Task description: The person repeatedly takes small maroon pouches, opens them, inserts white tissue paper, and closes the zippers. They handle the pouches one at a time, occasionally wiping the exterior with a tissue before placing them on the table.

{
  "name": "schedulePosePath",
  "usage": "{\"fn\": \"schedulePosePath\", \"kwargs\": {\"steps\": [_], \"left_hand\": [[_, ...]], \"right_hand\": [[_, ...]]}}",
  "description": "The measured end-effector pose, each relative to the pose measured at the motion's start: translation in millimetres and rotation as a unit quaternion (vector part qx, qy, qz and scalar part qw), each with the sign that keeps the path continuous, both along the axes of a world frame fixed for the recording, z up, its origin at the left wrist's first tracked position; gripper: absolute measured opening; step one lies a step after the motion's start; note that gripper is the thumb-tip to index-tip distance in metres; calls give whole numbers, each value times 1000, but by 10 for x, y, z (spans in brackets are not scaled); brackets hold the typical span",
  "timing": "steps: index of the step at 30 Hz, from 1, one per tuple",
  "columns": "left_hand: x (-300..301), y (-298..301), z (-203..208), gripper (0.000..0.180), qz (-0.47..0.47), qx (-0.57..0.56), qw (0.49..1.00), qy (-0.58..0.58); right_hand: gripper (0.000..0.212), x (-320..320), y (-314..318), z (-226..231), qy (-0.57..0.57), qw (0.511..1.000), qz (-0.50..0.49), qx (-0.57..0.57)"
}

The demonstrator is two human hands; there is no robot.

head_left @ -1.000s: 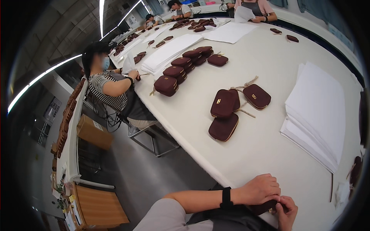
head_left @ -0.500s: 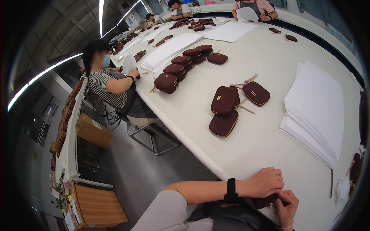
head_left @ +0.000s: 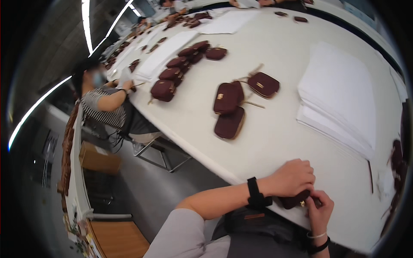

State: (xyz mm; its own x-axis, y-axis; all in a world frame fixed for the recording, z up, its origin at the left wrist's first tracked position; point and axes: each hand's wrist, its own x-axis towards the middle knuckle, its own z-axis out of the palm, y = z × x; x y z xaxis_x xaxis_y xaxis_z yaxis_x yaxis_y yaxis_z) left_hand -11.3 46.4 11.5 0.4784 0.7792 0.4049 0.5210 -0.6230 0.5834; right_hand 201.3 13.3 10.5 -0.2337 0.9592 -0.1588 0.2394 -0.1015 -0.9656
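Dark maroon leather pouch [head_left: 296,200] with a small gold metal fitting sits at the near edge of the long white surface [head_left: 275,142], almost wholly covered by the person's two hands. The left hand [head_left: 291,177] comes in from the left, forearm laid nearly level along the surface edge, a black band on the wrist; its knuckles arch upward and the fingers curl down over the top of the pouch, clamping it from above. The right hand [head_left: 319,207] rises from the lower edge with the forearm near upright, a thin pale bangle and a dark band at the wrist; its fingers bend inward and pinch the pouch's right end by the gold fitting. Both hands touch each other over the pouch.

Farther across the surface, left of centre, lie three maroon zip pouches [head_left: 234,103] close together, one touching the next, with tan cords beside them. To the right, a stack of white paper sheets [head_left: 340,94] lies flat, well apart from the hands. A further cluster of maroon pouches [head_left: 180,69] lies far left, near a seated co-worker in a striped top [head_left: 103,107] whose forearm rests on the surface edge. A cardboard box [head_left: 99,157] stands on the floor below that person.
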Motion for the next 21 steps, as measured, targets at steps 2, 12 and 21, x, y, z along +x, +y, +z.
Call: {"fn": "schedulePosePath", "kwargs": {"steps": [2,12,21], "left_hand": [[9,43,42,11,8,-12,1000,4],[96,51,214,7,14,-30,996,80],[103,42,225,11,-7,-22,992,127]], "right_hand": [[11,-3,69,-27,-22,998,7,53],[10,-14,84,32,-54,993,20,102],[11,-94,74,39,-41,997,2,65]]}}
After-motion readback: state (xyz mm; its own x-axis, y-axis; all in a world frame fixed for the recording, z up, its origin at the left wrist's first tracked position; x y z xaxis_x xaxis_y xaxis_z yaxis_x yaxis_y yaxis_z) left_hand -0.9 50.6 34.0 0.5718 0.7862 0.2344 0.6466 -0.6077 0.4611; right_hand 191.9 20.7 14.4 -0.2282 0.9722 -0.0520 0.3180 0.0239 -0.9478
